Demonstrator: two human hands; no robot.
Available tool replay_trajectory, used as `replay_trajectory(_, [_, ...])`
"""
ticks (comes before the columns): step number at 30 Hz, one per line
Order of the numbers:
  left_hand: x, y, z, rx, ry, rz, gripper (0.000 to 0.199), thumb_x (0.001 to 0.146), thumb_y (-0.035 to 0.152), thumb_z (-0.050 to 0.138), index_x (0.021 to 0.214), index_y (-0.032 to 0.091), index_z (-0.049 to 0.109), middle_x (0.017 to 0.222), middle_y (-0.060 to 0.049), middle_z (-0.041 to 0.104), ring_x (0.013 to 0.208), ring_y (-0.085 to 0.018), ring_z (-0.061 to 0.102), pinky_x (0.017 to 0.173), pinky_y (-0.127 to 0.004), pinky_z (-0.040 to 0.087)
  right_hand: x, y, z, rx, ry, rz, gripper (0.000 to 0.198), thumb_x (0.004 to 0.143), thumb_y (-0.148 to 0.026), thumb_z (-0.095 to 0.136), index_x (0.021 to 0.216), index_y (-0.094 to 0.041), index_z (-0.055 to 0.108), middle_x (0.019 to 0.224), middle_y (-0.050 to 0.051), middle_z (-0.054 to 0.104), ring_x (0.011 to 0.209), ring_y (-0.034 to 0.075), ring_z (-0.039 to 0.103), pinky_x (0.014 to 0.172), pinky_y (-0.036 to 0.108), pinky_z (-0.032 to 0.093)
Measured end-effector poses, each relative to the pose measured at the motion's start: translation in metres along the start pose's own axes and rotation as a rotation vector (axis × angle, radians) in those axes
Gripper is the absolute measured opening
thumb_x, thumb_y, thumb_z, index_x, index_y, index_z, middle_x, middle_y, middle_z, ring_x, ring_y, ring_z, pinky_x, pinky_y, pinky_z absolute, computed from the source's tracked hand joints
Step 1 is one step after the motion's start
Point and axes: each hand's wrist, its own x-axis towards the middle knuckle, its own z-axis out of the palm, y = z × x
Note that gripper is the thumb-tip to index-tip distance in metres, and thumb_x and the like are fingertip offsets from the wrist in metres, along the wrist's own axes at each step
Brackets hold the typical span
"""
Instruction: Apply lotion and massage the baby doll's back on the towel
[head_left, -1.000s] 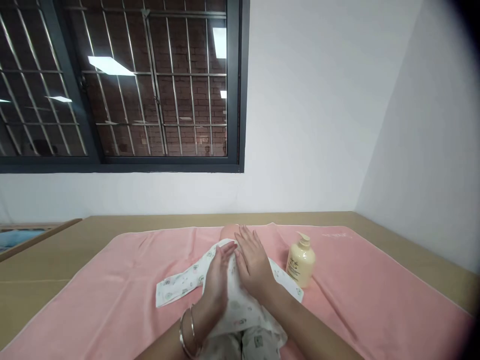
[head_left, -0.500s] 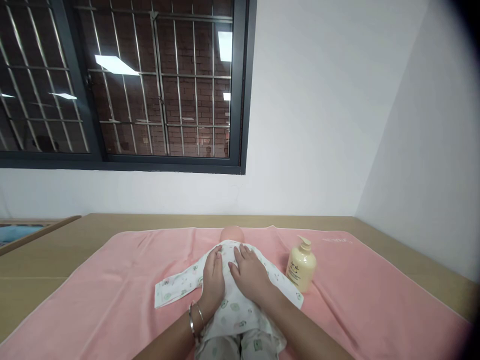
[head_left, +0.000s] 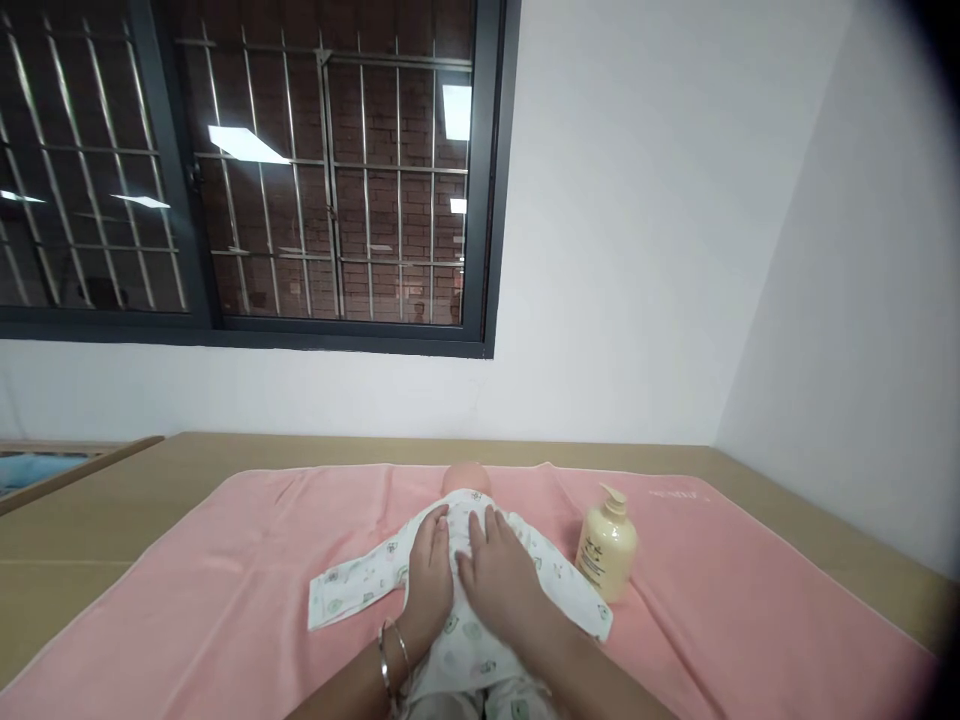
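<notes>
My left grip (head_left: 430, 572) is loose and unclenched, its fingers straight, laid close together along the left side of the doll (head_left: 463, 635), with the thumb side facing me and the fingertips pointing to about twelve o'clock. My right grip (head_left: 504, 575) is loose too, back of the hand uppermost, palm toward the white printed top (head_left: 471, 662), fingers stretched toward eleven o'clock and the thumb standing a little out from them. Neither is closed around anything: both lie against the cloth over the doll's torso, side by side, with a narrow strip of the top showing between them. How firmly they press I cannot tell, since my palms are hidden. The doll lies lengthwise before me on a pink blanket (head_left: 247, 590), its head (head_left: 466, 480) at twelve o'clock, just beyond my fingertips, and its printed trousers (head_left: 517, 700) at six, between my forearms. From my left grip, one sleeve (head_left: 358, 588) reaches out toward nine o'clock; the other (head_left: 574, 590) runs to about four o'clock, past my right wrist. A pale yellow pump bottle (head_left: 606, 552) stands upright at three o'clock from my right grip, close by the second sleeve. Two silvery bangles (head_left: 385, 660) circle my left wrist. Under the blanket is the tan surface (head_left: 67, 560).
</notes>
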Motion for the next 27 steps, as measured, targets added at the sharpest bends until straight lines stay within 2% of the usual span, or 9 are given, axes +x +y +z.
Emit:
replay_trajectory(3, [0.001,-0.001,0.0,0.007,-0.035,-0.026,0.034,0.087,0.037,0.046,0.114,0.019,0.057,0.123,-0.01,0.06,0.117,-0.025,0.054,0.104,-0.045,0.039,-0.008,-0.009,0.002,-0.014,-0.039,-0.227,0.062,0.092,-0.032,0.039,0.149,-0.012,0.028,0.155,0.014,0.017,0.144,0.032,0.007,0.115,0.054,0.007])
replay_trajectory(5, [0.002,-0.002,0.001,0.029,-0.051,-0.01,0.034,0.088,0.037,0.045,0.114,0.019,0.056,0.122,-0.01,0.06,0.117,-0.025,0.054,0.104,-0.045,0.039,-0.003,-0.003,-0.002,0.055,-0.055,-0.301,0.055,0.095,-0.031,0.034,0.149,-0.021,0.03,0.155,0.006,0.02,0.145,0.026,0.009,0.116,0.053,0.007])
replay_trajectory(8, [0.004,-0.007,0.001,0.078,-0.053,0.033,0.034,0.09,0.036,0.042,0.115,0.018,0.057,0.124,-0.011,0.059,0.119,-0.025,0.052,0.106,-0.045,0.037,0.012,0.011,-0.006,0.139,-0.054,-0.213,0.05,0.099,-0.037,0.025,0.146,-0.024,0.035,0.154,0.003,0.024,0.144,0.022,0.016,0.117,0.048,0.012])
replay_trajectory(10, [0.005,-0.01,0.002,0.109,-0.059,0.062,0.034,0.09,0.034,0.042,0.116,0.018,0.056,0.125,-0.011,0.058,0.121,-0.024,0.051,0.107,-0.045,0.036,0.015,0.013,-0.002,0.123,-0.027,-0.11,0.053,0.099,-0.04,0.024,0.147,-0.019,0.035,0.154,0.007,0.023,0.143,0.025,0.017,0.116,0.047,0.014])
replay_trajectory(12, [0.006,-0.012,0.002,0.132,-0.058,0.085,0.034,0.09,0.032,0.042,0.117,0.018,0.056,0.126,-0.011,0.057,0.121,-0.024,0.051,0.107,-0.045,0.035,0.011,0.009,0.003,0.067,-0.011,-0.063,0.057,0.098,-0.039,0.026,0.148,-0.012,0.031,0.154,0.013,0.022,0.143,0.029,0.016,0.116,0.048,0.015])
replay_trajectory(16, [0.011,-0.014,-0.001,0.167,-0.067,0.104,0.031,0.088,0.029,0.043,0.114,0.019,0.057,0.123,-0.01,0.059,0.118,-0.024,0.053,0.105,-0.046,0.038,-0.003,0.0,0.005,0.036,-0.051,-0.154,0.06,0.095,-0.037,0.033,0.148,-0.01,0.031,0.153,0.016,0.023,0.143,0.033,0.013,0.116,0.049,0.012])
replay_trajectory(20, [0.017,-0.018,-0.006,0.27,-0.079,0.181,0.027,0.088,0.026,0.043,0.108,0.018,0.059,0.114,-0.01,0.061,0.111,-0.024,0.055,0.102,-0.047,0.04,0.002,0.009,-0.007,0.19,-0.113,-0.16,0.058,0.094,-0.039,0.036,0.146,-0.014,0.035,0.152,0.012,0.028,0.143,0.028,0.019,0.115,0.042,0.019])
replay_trajectory(23, [0.018,-0.02,-0.006,0.404,-0.076,0.271,0.027,0.088,0.026,0.043,0.107,0.017,0.06,0.112,-0.011,0.06,0.11,-0.026,0.054,0.1,-0.049,0.041,0.01,0.017,-0.011,0.235,-0.036,-0.03,0.053,0.094,-0.04,0.036,0.14,-0.014,0.043,0.147,0.012,0.038,0.138,0.025,0.031,0.112,0.038,0.025])
replay_trajectory(27, [0.02,-0.017,-0.006,0.626,-0.093,0.281,0.035,0.088,0.027,0.042,0.114,0.011,0.06,0.112,-0.014,0.059,0.109,-0.029,0.052,0.097,-0.049,0.042,0.013,0.02,-0.005,0.12,0.127,0.065,0.044,0.093,-0.04,0.039,0.123,-0.013,0.057,0.123,0.015,0.058,0.119,0.026,0.049,0.102,0.037,0.034])
